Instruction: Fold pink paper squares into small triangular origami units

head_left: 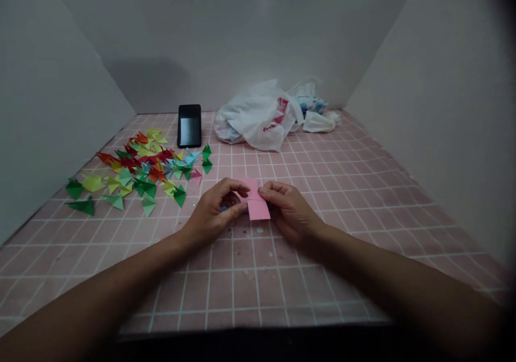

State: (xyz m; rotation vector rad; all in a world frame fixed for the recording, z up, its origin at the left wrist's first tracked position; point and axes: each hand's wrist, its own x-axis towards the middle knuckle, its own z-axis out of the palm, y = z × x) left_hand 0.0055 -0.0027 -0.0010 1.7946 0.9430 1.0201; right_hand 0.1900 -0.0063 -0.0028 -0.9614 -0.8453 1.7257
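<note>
A small pink paper rectangle (257, 202) lies on the pink gridded mat (258, 276) at the centre. My left hand (213, 211) pinches its left edge with thumb and fingers curled. From the other side my right hand (288, 207) pinches its right edge, fingers pressed on the paper. A bit of blue shows under my left fingers; I cannot make out what it is.
A heap of folded paper triangles (141, 171) in green, red, yellow and blue lies at the left. A black phone (189, 125) lies behind it. Crumpled white plastic bags (266, 115) sit at the back. Grey walls close in on three sides.
</note>
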